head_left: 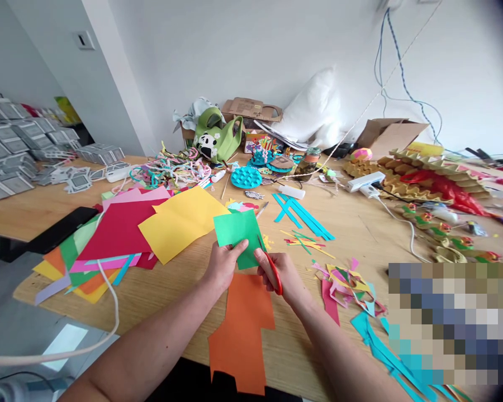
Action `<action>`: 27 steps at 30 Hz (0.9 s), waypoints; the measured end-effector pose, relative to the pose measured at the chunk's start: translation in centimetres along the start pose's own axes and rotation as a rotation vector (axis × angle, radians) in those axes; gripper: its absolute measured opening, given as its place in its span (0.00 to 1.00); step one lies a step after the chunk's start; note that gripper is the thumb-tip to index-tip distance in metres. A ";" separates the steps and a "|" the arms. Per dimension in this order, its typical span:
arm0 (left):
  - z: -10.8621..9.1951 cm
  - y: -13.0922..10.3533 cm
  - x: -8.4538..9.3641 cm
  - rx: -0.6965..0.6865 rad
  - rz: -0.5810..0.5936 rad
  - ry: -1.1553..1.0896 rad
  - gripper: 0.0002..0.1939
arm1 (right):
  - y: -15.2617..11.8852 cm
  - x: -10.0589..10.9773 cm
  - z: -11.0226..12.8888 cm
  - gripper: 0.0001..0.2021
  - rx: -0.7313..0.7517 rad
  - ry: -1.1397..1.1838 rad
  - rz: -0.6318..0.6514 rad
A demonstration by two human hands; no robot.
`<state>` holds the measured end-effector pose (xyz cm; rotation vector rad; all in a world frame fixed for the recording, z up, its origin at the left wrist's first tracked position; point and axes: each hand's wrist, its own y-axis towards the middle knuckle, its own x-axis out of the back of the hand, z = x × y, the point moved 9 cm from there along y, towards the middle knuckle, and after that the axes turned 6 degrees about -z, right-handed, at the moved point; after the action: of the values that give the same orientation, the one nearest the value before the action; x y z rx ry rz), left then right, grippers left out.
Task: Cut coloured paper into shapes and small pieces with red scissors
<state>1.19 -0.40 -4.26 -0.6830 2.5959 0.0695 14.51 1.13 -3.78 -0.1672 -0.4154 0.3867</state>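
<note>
My left hand [226, 259] pinches a sheet of green paper [240, 224] by its lower left part, thumb on top. In my right hand [281, 269] is a pair of red-handled scissors [274, 272], its blades at the right edge of the green sheet. How far the blades are spread is too small to tell. Just below both hands lies orange paper [249, 307], reaching over the table's front edge. Yellow paper [184, 220] rests to the left of the green sheet. Small yellow scraps [268, 241] lie behind the scissors.
Stacked coloured sheets [119, 231] and a black flat object [62, 230] are on the left. Blue strips [304, 216] and mixed paper scraps [347, 285] lie to the right. A white cable [116, 301] hangs at the left edge. A green bag [218, 137] stands at the back.
</note>
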 end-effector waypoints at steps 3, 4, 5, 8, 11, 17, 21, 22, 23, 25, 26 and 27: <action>0.1 0.0 0.1 0.004 -0.004 -0.005 0.16 | 0.0 0.1 -0.1 0.28 -0.011 0.004 -0.009; 0.2 0.1 0.1 0.004 -0.004 -0.006 0.16 | 0.0 0.1 -0.1 0.28 -0.013 0.004 -0.012; 0.2 0.1 0.1 0.006 -0.004 -0.005 0.16 | 0.0 0.1 -0.1 0.28 -0.014 0.006 -0.015; 0.3 0.1 0.2 0.018 -0.011 0.001 0.16 | 0.0 0.1 -0.2 0.28 -0.017 0.016 -0.016; 0.2 0.0 0.1 0.031 -0.018 -0.006 0.17 | 0.0 0.1 -0.2 0.28 -0.016 0.020 -0.017; 0.4 0.0 0.0 0.048 -0.011 -0.007 0.16 | 0.1 0.1 -0.3 0.28 -0.004 0.013 -0.007; 0.7 0.0 0.0 0.048 0.008 0.011 0.15 | 0.2 0.2 -0.1 0.29 0.012 -0.007 -0.013; 0.7 0.0 0.0 0.047 0.009 0.019 0.15 | 0.2 0.2 -0.1 0.29 0.015 -0.007 -0.012; 0.7 0.0 0.1 0.045 0.009 0.025 0.15 | 0.2 0.2 0.0 0.29 0.018 -0.006 -0.011; 0.7 0.0 0.0 0.042 0.013 0.029 0.15 | 0.2 0.2 0.0 0.29 0.020 0.004 -0.006; 0.7 0.0 0.0 0.040 0.014 0.026 0.15 | 0.2 0.2 -0.1 0.29 0.018 0.010 -0.006; 0.7 0.0 0.0 0.038 0.015 0.023 0.15 | 0.2 0.2 -0.1 0.29 0.013 0.016 -0.007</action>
<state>1.49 -0.29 -4.92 -0.6549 2.6173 0.0171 14.63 1.37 -3.87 -0.1557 -0.3979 0.3810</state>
